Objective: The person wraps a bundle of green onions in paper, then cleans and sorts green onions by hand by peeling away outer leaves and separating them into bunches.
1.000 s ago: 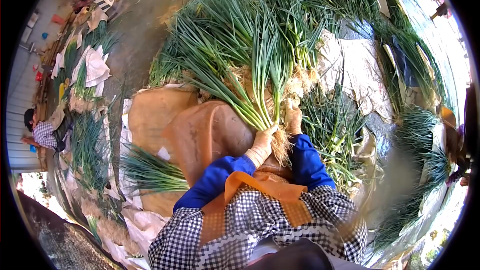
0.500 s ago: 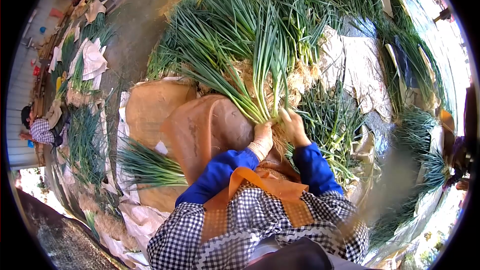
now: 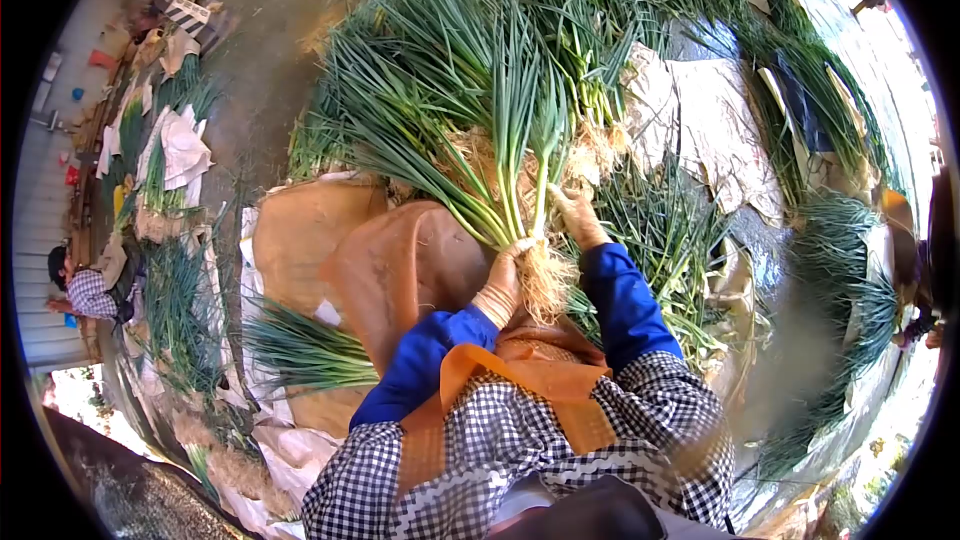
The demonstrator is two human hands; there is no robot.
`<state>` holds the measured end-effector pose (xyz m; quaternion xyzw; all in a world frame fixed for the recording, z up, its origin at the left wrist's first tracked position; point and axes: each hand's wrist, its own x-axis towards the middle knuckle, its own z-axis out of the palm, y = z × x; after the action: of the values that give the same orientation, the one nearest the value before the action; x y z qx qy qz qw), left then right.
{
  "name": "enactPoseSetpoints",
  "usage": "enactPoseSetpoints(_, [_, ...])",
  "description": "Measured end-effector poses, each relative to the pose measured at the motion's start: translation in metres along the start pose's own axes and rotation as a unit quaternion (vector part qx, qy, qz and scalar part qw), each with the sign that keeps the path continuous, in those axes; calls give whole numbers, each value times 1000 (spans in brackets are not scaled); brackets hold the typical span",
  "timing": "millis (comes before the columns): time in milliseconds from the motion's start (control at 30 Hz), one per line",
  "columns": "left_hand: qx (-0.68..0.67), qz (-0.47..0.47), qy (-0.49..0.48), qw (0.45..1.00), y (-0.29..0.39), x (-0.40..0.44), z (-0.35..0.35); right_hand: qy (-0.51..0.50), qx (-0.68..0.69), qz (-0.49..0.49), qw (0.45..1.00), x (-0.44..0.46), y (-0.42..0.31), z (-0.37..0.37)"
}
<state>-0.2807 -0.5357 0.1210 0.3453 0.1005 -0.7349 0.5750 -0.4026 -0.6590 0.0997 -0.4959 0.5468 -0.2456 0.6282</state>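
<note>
Over the brown apron [image 3: 388, 262], a bunch of green onions [image 3: 511, 202].
The left hand [image 3: 507, 275] grasps it just above the roots [image 3: 547, 285]; the right hand [image 3: 579, 216] is beside the stems, its grip unclear.

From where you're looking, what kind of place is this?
It's probably a farm shed or a packing yard. There's a big heap of what look like green onions, a ridged wall at the side, and a left hand holding a bunch just above its roots.
</note>
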Motion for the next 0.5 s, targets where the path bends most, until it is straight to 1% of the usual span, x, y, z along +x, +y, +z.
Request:
enactPoseSetpoints(33, [8,13,23,1000,-1,-2,4,20,-6,-74,997,32,34,16])
enactPoseSetpoints(67, [-2,15,10,1000,-2,-1,2,98,-269,-256,923,54,69,18])
enactPoseSetpoints(100, [-11,14,-1,1000,-3,1,-2,161,-390,-215,881,23,33,24])
enactPoseSetpoints(133, [-4,44,15,999,-7,9,-7,136,-432,-183,873,2,3,27])
enactPoseSetpoints(167, [-3,40,14,999,-7,10,-7,111,-474,-151,860,-12,-14,26])
enactPoseSetpoints(200, [-27,37,25,999,-7,11,-5,72,-430,-130,890,-25,-14,22])
enactPoseSetpoints(233, [-50,35,37,997,-5,11,-3,50,-327,-167,929,-49,-17,15])
enactPoseSetpoints(267, [-44,40,28,998,-1,4,7,19,-242,-124,962,-85,-34,3])
enactPoseSetpoints(300, [-44,38,29,998,-2,6,5,-28,-71,-34,997,-102,-28,-11])
enactPoseSetpoints(333, [-40,53,30,997,-3,9,0,-27,-69,-5,997,-103,-2,-43])
enactPoseSetpoints(367, [-32,69,31,997,-1,11,-4,79,22,14,997,-126,-30,-53])
enactPoseSetpoints(400, [-14,60,26,998,4,-1,8,64,142,-49,987,-124,-2,-81])
enactPoseSetpoints(433, [-13,53,29,998,3,-4,8,45,-157,138,977,-113,26,-130])
enactPoseSetpoints(467, [-26,41,17,999,5,-3,10,19,-421,156,893,-103,40,-133])
enactPoseSetpoints(500, [-38,31,7,999,7,-2,11,-10,-651,162,741,-94,50,-132])
